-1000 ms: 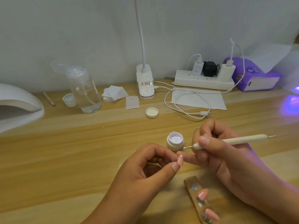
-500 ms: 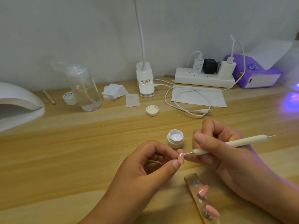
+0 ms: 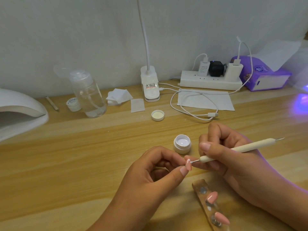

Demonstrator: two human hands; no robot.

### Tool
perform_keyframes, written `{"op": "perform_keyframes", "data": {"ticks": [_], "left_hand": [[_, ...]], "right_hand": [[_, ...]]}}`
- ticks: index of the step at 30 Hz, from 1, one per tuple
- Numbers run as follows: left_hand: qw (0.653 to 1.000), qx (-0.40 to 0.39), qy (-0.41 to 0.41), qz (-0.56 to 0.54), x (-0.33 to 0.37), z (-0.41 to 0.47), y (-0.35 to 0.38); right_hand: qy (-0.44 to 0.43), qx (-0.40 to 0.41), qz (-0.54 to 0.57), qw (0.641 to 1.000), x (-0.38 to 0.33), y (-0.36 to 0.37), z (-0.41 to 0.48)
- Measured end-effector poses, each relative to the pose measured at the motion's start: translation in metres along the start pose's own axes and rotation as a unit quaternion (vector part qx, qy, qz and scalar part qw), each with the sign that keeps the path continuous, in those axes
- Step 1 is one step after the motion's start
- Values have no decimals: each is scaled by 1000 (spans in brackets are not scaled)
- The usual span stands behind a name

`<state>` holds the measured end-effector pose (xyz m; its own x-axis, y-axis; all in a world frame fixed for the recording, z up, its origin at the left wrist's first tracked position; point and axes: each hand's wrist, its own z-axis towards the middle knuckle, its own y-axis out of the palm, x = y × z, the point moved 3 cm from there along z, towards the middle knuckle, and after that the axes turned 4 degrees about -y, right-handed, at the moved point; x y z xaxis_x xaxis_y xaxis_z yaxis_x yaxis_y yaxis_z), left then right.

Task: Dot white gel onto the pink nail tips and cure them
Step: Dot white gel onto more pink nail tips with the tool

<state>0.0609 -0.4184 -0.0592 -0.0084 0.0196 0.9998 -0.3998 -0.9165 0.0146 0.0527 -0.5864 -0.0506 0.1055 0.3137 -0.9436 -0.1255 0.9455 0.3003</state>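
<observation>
Pink almond-shaped nail tip (image 3: 188, 164) sits pinched between the thumb and forefinger of the left hand (image 3: 150, 177), its glossy face turned toward the right hand (image 3: 233, 162). The other left fingers curl in under the palm. The right hand's thumb and fingers close pen-fashion round a slim cream dotting tool (image 3: 233, 150) with a metal ball end.

A second ago that ball end hovered beside the small round jar of white gel (image 3: 182, 144), just beyond the fingertips. Half a second ago it had dropped to the nail. Now it touches the nail's face, and a speck of white shows at the contact. I judge that the tool is loaded and a dot is being laid, so dotting of this tip is in progress and curing has not begun.

Just below the right fingers lies a brown wooden strip (image 3: 198, 183) bearing two more pink tips (image 3: 211, 197); whether they carry dots I cannot tell. Well off to the left of the left hand stands a white domed curing lamp (image 3: 20, 107). A white screw lid (image 3: 158, 115) lies beyond the jar, farther from the fingers.
</observation>
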Motion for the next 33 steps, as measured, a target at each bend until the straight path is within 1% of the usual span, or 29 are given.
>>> {"op": "perform_keyframes", "data": {"ticks": [16,33], "left_hand": [[1000,-9,-8,0,-3,-1,-1],[1000,-14,-9,-1,-3,-1,-1]], "right_hand": [[1,-1,2,1000,-1,1,0],[-3,-20,0,1000,-1,1,0]]}}
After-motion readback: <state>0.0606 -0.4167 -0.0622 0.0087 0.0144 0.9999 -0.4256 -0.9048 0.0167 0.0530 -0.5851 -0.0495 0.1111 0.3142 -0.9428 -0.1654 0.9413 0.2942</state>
